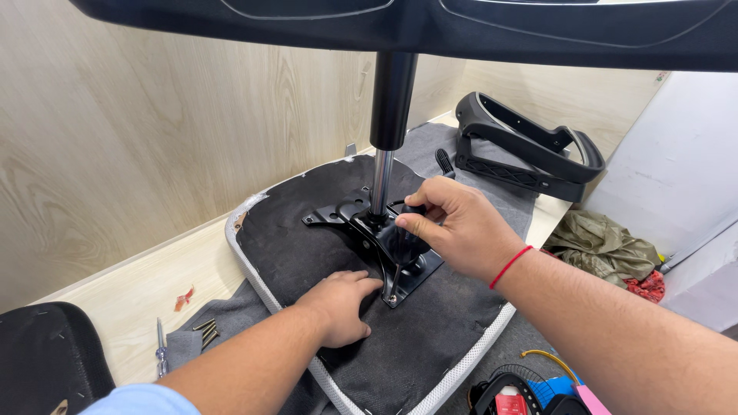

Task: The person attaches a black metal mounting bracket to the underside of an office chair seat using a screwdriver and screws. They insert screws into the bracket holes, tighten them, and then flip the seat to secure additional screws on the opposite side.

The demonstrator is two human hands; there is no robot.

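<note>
Fingers of the right hand [453, 223] were clamped on a black tool handle [411, 211] over the metal plate [384, 246] at frame centre — the left hand [338, 303] lay flat, fingers together, steadying the upturned seat [292, 246].

Black armrest pair [530, 150] back right, olive cloth [603, 246] beside; screwdriver [161, 350] & bolts [205, 330] front left.

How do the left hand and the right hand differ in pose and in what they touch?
The left hand lies flat, palm down, on the dark seat underside; the right hand is closed around a black tool handle at the metal mounting plate. The right wrist wears a red thread; the left is bare. Both are bare hands beside the plate.
</note>
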